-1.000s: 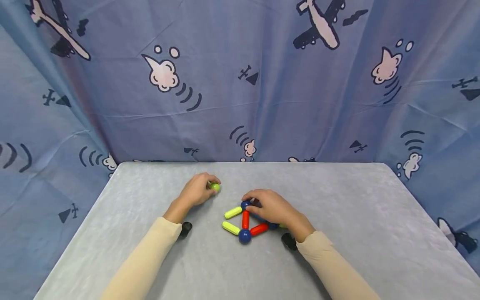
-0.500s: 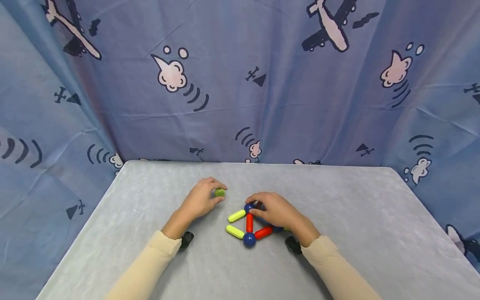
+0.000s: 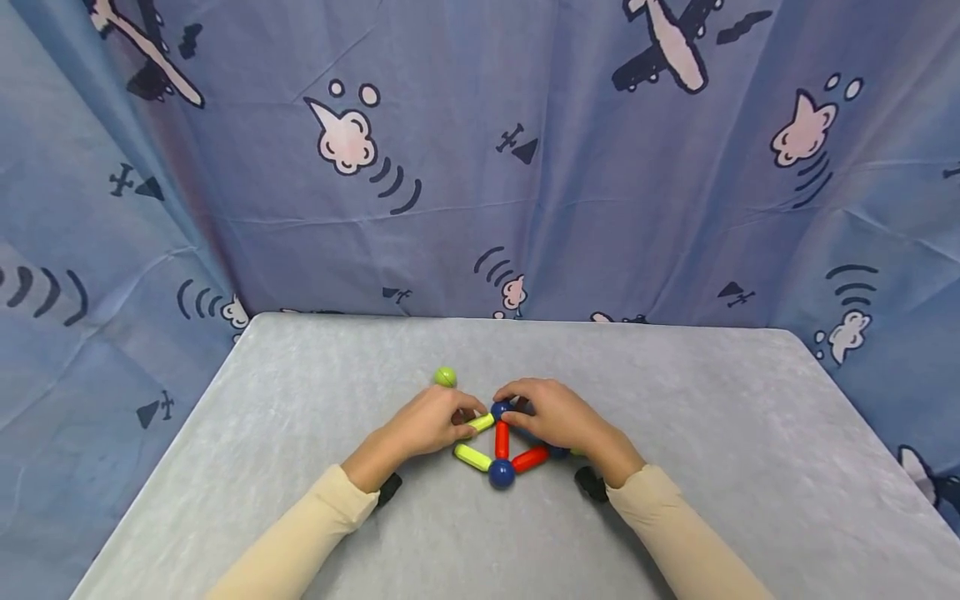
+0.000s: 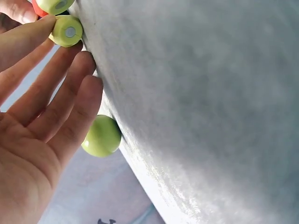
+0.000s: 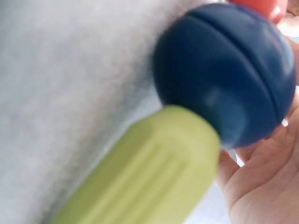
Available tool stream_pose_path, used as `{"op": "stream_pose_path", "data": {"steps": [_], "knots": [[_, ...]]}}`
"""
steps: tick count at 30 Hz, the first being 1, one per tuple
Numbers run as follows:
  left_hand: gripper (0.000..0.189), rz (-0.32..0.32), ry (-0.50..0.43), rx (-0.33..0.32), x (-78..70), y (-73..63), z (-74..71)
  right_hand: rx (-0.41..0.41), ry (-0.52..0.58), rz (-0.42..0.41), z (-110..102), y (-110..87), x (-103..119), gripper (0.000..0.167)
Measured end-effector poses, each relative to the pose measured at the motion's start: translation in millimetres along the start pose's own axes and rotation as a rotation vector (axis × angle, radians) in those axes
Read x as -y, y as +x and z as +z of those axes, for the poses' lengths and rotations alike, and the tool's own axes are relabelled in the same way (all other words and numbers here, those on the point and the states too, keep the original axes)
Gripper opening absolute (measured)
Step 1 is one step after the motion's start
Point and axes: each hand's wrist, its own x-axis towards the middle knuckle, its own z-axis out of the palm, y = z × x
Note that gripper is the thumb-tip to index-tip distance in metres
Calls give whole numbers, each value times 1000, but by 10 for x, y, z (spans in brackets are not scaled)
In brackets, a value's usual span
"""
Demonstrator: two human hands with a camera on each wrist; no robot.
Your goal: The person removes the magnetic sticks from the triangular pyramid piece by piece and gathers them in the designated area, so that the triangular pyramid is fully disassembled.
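My left hand [image 3: 427, 421] pinches a yellow-green magnetic rod [image 3: 482, 422] between thumb and fingers; its free end [image 4: 69, 31] shows in the left wrist view. That rod joins the upper blue ball [image 3: 502, 410], which my right hand [image 3: 555, 412] holds with thumb and fingers. From there a red rod [image 3: 502, 440] runs to the lower blue ball [image 3: 502, 474]. A second red rod [image 3: 532, 458] and another yellow-green rod [image 3: 472, 457] branch from the lower ball. A third blue ball [image 5: 224, 74] with a yellow-green rod [image 5: 149, 172] lies under my right hand, partly hidden in the head view.
A loose lime-green ball [image 3: 446, 377] sits on the table just beyond my left hand. The pale-covered table [image 3: 675, 392] reaches back to a blue patterned curtain [image 3: 427, 233]. Black wrist cameras [image 3: 591, 483] are strapped under both wrists.
My left hand has let go of the lime-green ball and come nearer, onto the yellow-green rod. The ball stays behind on the table. My right hand still holds the upper blue ball.
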Motion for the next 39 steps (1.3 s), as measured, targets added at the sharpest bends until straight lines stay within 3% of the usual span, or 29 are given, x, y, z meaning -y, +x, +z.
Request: {"op": "stream_pose_path", "data": {"steps": [7,14,20,29,39], "knots": [[25,-13,-38,-16,38,-7,-8,0,4,-15,-18,23,1,28],[25,8,-19,-37,55,-13,-21,-8,8,-21,-38,41,5,28],[24,-12,-29,-44,83,-19,-56,-5,-14,-49,-84,32,-14,27],[20,-81,33,-53,170,-102,-217,5,-48,-29,-178,15,-72,27],[21,-133,43,-91,351,-201,-216,20,-42,-20,-110,-18,-146,28]]}}
